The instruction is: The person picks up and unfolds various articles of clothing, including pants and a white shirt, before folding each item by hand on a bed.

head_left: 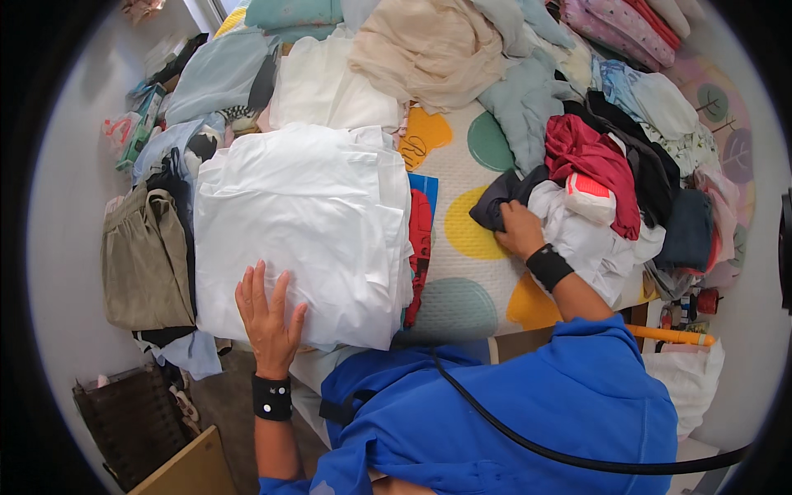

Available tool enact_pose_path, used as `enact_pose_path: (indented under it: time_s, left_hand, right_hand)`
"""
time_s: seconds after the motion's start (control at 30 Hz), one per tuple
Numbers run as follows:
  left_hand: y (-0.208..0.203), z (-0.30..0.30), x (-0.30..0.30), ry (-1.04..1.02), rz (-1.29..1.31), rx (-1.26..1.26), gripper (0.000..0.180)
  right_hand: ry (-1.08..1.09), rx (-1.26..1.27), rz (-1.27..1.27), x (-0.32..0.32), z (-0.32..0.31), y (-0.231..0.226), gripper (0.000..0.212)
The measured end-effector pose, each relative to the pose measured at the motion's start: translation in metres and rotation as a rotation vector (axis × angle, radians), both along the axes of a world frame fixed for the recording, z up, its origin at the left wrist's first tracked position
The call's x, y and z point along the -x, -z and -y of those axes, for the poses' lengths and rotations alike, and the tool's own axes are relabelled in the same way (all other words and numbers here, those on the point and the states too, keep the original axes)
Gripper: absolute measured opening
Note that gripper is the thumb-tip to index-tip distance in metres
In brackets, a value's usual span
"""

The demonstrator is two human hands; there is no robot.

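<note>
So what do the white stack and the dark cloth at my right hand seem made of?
White stack: smooth fabric, perhaps woven cotton or a blend; soft creases, faint sheen. Dark cloth: matte, soft-looking fabric, bunching in folds; fibre unclear.

Part of the dark grey cloth (505, 195) is covered by the right hand (521, 233), whose fingertips cannot be clearly made out. Most of a red printed garment (420, 256) is hidden under the folded white fabric (305, 223), and a black garment (179, 186) is largely concealed by khaki trousers (142, 264). Pink floral bedding (615, 29) is cut off by the upper edge, a wooden board (191, 468) by the lower. Small objects (683, 312) at the right are too small to be identified.
</note>
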State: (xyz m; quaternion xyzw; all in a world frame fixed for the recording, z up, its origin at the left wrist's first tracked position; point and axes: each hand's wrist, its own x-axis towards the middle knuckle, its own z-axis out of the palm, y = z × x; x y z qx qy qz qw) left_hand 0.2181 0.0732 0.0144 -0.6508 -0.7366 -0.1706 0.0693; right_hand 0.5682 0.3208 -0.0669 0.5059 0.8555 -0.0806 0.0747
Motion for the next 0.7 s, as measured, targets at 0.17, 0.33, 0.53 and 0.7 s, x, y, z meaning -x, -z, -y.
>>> enact_pose_path:
  time_s: [0.17, 0.33, 0.53, 0.7]
  left_hand:
    - [-0.002, -0.002, -0.008, 0.038, 0.041, -0.032, 0.033]
    - [-0.011, -0.012, -0.017, 0.106, 0.037, -0.042, 0.033]
    - [-0.014, -0.015, -0.016, 0.128, 0.049, -0.056, 0.031]
    - [-0.013, -0.011, -0.021, 0.098, 0.080, -0.063, 0.030]
  right_hand:
    - [0.419, 0.068, -0.492, 0.012, 0.000, -0.012, 0.042]
    - [0.402, -0.065, -1.190, 0.003, -0.045, -0.044, 0.036]
    - [0.166, -0.138, -1.716, 0.023, -0.095, -0.198, 0.024]
    - [-0.244, -1.023, -0.936, 0.023, -0.111, -0.257, 0.034]
